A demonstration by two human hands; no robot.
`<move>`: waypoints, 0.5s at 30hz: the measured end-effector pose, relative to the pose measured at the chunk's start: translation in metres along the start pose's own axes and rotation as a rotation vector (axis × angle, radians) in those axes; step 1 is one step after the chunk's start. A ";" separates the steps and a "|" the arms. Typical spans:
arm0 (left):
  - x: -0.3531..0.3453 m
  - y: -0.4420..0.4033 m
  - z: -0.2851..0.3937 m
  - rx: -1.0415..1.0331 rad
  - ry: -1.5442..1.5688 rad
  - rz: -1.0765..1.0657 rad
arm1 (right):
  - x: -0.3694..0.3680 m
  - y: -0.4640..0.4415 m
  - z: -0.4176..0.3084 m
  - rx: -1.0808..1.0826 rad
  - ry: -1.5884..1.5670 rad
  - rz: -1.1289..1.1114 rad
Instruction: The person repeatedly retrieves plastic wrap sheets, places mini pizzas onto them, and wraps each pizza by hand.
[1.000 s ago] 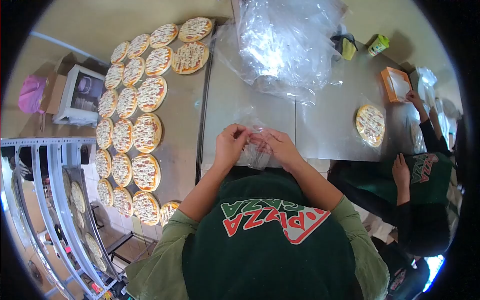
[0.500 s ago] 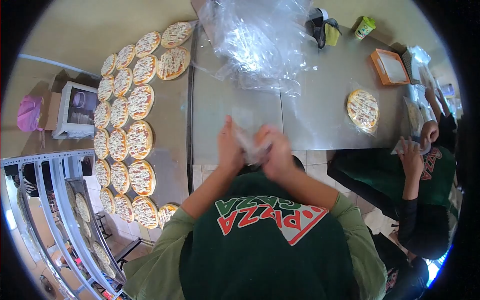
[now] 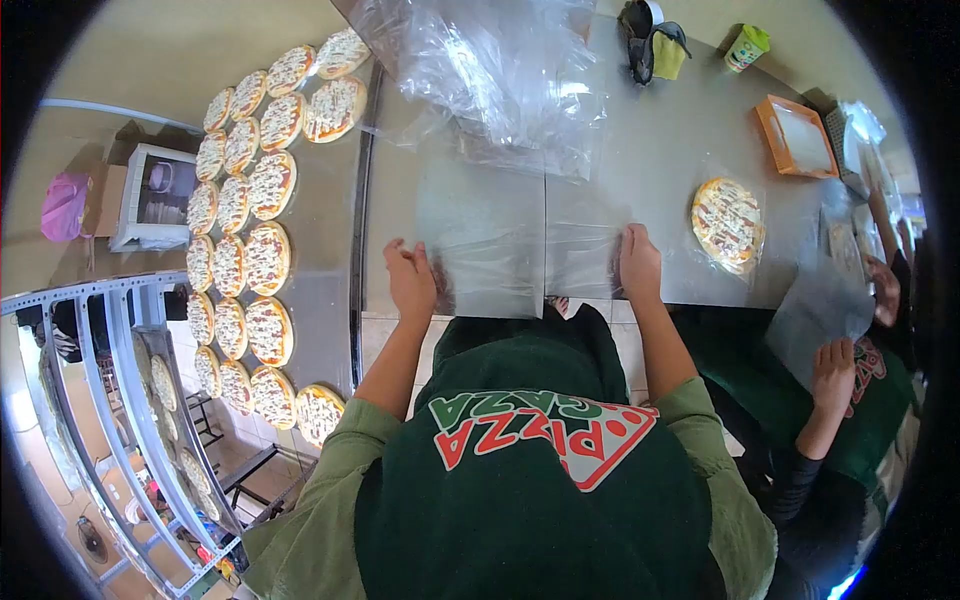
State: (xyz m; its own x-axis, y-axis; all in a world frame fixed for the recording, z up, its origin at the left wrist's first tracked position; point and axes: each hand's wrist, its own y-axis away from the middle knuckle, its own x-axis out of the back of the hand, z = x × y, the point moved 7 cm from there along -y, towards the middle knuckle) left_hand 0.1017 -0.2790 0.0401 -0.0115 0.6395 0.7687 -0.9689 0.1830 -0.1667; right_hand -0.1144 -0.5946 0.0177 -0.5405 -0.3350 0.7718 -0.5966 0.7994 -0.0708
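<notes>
Shiny grey metal makes up the big table [image 3: 650,140], and a dark tray [image 3: 328,220] with rows of pizzas sits on the left. At the back of the table is a big, messy pile of plastic [image 3: 490,75]. The clear plastic [image 3: 495,275] is in front of the person, stretched between two hands by the table's near edge. I can't tell if it touches the metal. A wrapped pizza [image 3: 727,222] lies off to the right. The left hand [image 3: 411,280] has its fingers curled in and seems to pinch one side. The right hand [image 3: 639,262] is curled too and seems to pinch the other side.

To do this well, both hands should pull softly and the same amount. Then the plastic should stay smooth. A hard tug might rip it, and a loose side might wrinkle.

Half a second ago, the hands are close together and the plastic is bunched up. Now they are wide apart and it is spread out.
</notes>
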 end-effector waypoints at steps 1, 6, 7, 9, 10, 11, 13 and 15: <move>-0.002 0.002 0.022 -0.205 -0.026 0.003 | -0.002 0.000 -0.001 -0.014 0.018 -0.028; -0.086 0.059 0.073 -0.726 -0.018 -0.661 | -0.005 -0.003 0.007 -0.040 0.041 -0.086; -0.089 0.064 0.086 -0.685 -0.179 -0.704 | -0.002 -0.005 0.016 -0.067 0.073 -0.094; -0.084 0.058 0.103 -0.610 -0.426 -0.801 | 0.008 -0.011 0.030 -0.076 0.142 -0.069; -0.083 0.050 0.105 -0.568 -0.511 -0.854 | 0.014 -0.013 0.036 -0.052 0.180 -0.042; -0.082 0.046 0.102 -0.520 -0.597 -0.905 | 0.017 -0.016 0.035 -0.023 0.215 -0.018; -0.074 0.043 0.104 -0.522 -0.562 -0.888 | 0.036 -0.021 0.007 0.007 0.354 0.008; -0.071 0.039 0.102 -0.605 -0.481 -0.746 | 0.049 -0.018 -0.023 0.296 0.448 0.208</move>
State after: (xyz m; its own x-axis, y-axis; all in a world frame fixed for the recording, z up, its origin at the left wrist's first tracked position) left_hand 0.0398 -0.3940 0.0422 0.3083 -0.1234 0.9433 -0.4899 0.8294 0.2686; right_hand -0.1165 -0.6135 0.0715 -0.3984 0.1098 0.9106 -0.6802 0.6307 -0.3736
